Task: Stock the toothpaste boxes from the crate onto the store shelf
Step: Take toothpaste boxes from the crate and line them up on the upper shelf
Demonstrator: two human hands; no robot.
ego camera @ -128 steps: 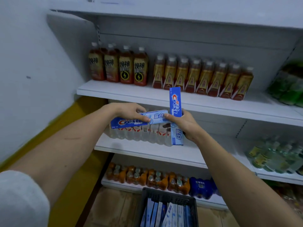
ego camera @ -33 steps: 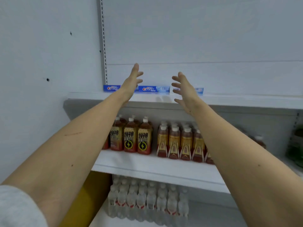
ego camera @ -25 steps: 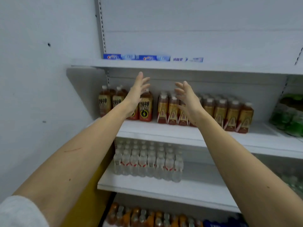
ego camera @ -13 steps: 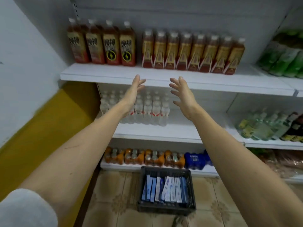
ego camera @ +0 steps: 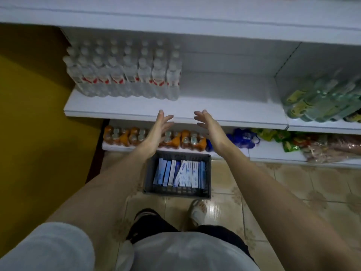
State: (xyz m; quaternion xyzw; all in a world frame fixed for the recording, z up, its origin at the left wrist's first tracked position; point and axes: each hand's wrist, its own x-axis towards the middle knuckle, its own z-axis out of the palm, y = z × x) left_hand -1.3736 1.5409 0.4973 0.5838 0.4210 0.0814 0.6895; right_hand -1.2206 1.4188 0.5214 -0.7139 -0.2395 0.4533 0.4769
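Step in hand: return reach for more stock. Left hand [ego camera: 160,127] and right hand [ego camera: 208,124] hang empty, fingers straight, apart, above the dark grey plastic crate [ego camera: 149,174] on the tiled floor [ego camera: 273,188], where blue-and-white toothpaste boxes [ego camera: 179,173] stand upright. Next: lower, grip boxes

Blue-white toothpaste boxes [ego camera: 179,174] stand in grey crate [ego camera: 176,191].
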